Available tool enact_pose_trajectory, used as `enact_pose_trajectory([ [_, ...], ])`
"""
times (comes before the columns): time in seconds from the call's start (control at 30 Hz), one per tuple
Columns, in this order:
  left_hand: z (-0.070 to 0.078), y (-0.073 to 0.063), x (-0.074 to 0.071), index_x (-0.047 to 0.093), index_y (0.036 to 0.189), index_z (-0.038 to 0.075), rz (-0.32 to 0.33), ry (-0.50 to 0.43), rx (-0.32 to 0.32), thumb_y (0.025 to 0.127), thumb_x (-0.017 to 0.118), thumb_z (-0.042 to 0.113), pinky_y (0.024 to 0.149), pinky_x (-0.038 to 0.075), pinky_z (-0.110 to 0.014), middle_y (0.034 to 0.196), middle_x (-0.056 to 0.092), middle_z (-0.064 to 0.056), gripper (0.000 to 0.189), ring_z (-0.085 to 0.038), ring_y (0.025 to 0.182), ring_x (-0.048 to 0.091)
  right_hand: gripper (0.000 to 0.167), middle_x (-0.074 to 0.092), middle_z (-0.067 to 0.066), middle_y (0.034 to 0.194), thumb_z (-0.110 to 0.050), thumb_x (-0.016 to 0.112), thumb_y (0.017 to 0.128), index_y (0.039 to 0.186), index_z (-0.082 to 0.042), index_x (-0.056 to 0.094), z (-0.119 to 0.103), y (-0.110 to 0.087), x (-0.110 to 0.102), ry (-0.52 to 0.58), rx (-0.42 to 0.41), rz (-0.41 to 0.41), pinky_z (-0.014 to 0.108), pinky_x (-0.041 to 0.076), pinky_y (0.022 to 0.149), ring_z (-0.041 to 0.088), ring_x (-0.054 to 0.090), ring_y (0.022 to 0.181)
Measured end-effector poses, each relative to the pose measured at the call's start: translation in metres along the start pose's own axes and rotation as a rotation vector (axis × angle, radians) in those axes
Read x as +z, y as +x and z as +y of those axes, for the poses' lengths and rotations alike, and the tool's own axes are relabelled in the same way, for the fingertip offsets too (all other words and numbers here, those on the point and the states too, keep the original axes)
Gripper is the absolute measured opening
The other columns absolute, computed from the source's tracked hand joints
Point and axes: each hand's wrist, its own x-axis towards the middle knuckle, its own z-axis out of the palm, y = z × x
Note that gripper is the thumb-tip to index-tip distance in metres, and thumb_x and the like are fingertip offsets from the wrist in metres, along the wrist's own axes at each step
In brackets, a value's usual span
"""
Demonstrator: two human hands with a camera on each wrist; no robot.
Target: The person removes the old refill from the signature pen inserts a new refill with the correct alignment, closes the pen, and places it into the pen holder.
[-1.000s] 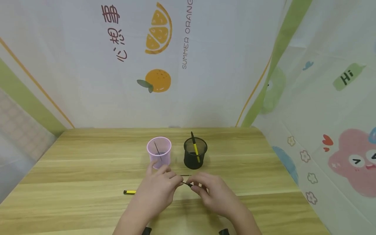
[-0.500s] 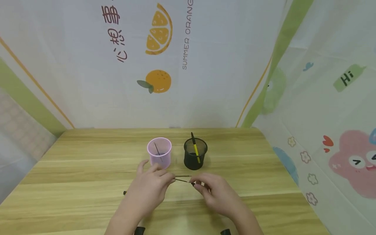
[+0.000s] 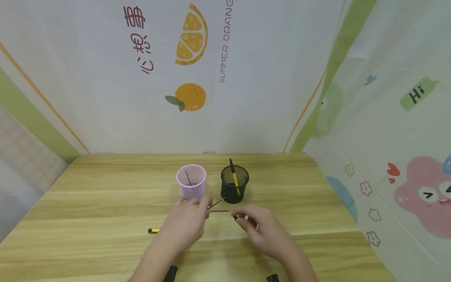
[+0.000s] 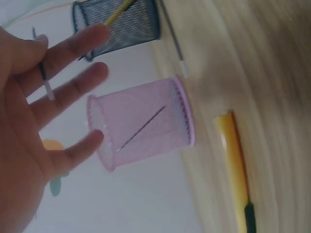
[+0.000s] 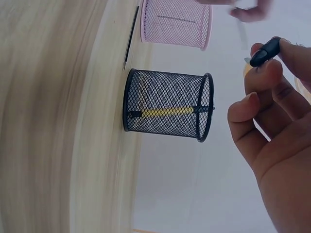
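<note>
My left hand [image 3: 186, 227] pinches a thin dark pen refill [image 3: 216, 203] between thumb and index finger. Its other fingers are spread, and a whitish end of the refill [image 4: 47, 82] shows in the left wrist view. My right hand [image 3: 262, 233] holds a small black pen piece [image 5: 266, 51], like a cap or tip section, between thumb and fingertips. The refill and black piece are apart. Behind the left hand stands a pink mesh pen holder [image 3: 191, 190] with one thin refill inside. A black mesh pen holder [image 5: 167, 92] contains a yellow-and-black pen [image 3: 235, 178].
Another thin refill [image 3: 220, 211] lies on the wooden table [image 3: 88, 211], in front of the holders. A yellow pen barrel with black end [image 3: 154, 230] lies left, partly hidden by the left forearm. White printed cloth [image 3: 260, 78] hangs behind the table.
The left hand has drawn the refill away from the black piece and turned it up to the right. My right hand has shifted slightly right. The yellow barrel shows again beside the left forearm.
</note>
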Motion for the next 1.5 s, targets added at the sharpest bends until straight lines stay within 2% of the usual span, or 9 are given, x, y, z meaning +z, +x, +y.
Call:
enact_pose_trajectory([
  [0.13,-0.002,0.010,0.013,0.061,0.101,0.019,-0.045,0.038,-0.014,0.097,0.072,0.014,0.108,0.050,-0.062,0.091,0.077,0.003,0.012,-0.026,0.104,0.072,0.021,0.074,-0.006,0.098,-0.006,0.071,0.100,0.116,-0.019,0.075,0.001,-0.001,-0.002,0.005,0.003,0.003,0.019,0.053,0.067,0.001,0.056,0.074],
  [0.3,-0.005,0.020,0.029,0.072,0.106,0.016,-0.024,0.130,0.019,0.089,0.078,0.012,0.096,0.056,-0.054,0.106,0.078,-0.002,0.018,-0.026,0.105,0.071,0.021,0.073,-0.010,0.098,-0.007,0.071,0.101,0.117,-0.021,0.075,0.003,-0.002,-0.002,0.006,0.004,0.001,0.019,0.053,0.067,-0.002,0.055,0.074],
  [0.4,-0.005,0.024,0.036,0.076,0.106,0.017,-0.008,0.163,0.043,0.088,0.079,0.011,0.090,0.057,-0.049,0.109,0.077,-0.001,0.019,-0.025,0.102,0.070,0.021,0.072,-0.010,0.097,-0.007,0.071,0.100,0.116,-0.020,0.075,0.004,-0.002,-0.002,0.010,0.004,0.002,0.019,0.053,0.067,-0.003,0.054,0.074],
  [0.7,-0.002,0.030,0.050,0.077,0.093,0.022,-0.051,0.191,0.088,0.083,0.083,0.013,0.080,0.050,-0.043,0.094,0.075,0.004,0.015,-0.021,0.094,0.068,0.020,0.073,-0.006,0.098,-0.007,0.071,0.101,0.116,-0.020,0.075,0.006,-0.003,-0.002,0.018,0.017,-0.007,0.019,0.053,0.067,0.000,0.055,0.073],
  [0.87,0.001,0.030,0.050,0.076,0.090,0.023,-0.039,0.225,0.096,0.081,0.084,0.014,0.076,0.049,-0.041,0.090,0.073,0.004,0.015,-0.019,0.090,0.067,0.020,0.073,-0.007,0.098,-0.008,0.071,0.101,0.117,-0.020,0.075,0.008,-0.003,-0.001,0.016,0.005,-0.005,0.019,0.054,0.068,-0.001,0.055,0.074],
  [1.1,0.003,0.031,0.047,0.078,0.093,0.024,-0.067,0.241,0.094,0.082,0.084,0.013,0.075,0.050,-0.042,0.092,0.074,0.003,0.017,-0.020,0.090,0.067,0.020,0.073,-0.003,0.097,-0.008,0.070,0.101,0.116,-0.020,0.075,0.008,-0.004,0.000,0.024,0.019,-0.015,0.019,0.054,0.068,0.000,0.056,0.074],
  [1.5,0.004,0.035,0.048,0.078,0.090,0.025,-0.039,0.281,0.114,0.080,0.085,0.014,0.071,0.049,-0.040,0.089,0.074,0.003,0.016,-0.019,0.087,0.068,0.019,0.073,-0.004,0.097,-0.009,0.070,0.101,0.117,-0.019,0.076,0.007,-0.005,-0.001,0.013,0.034,-0.013,0.020,0.054,0.068,-0.001,0.055,0.075],
])
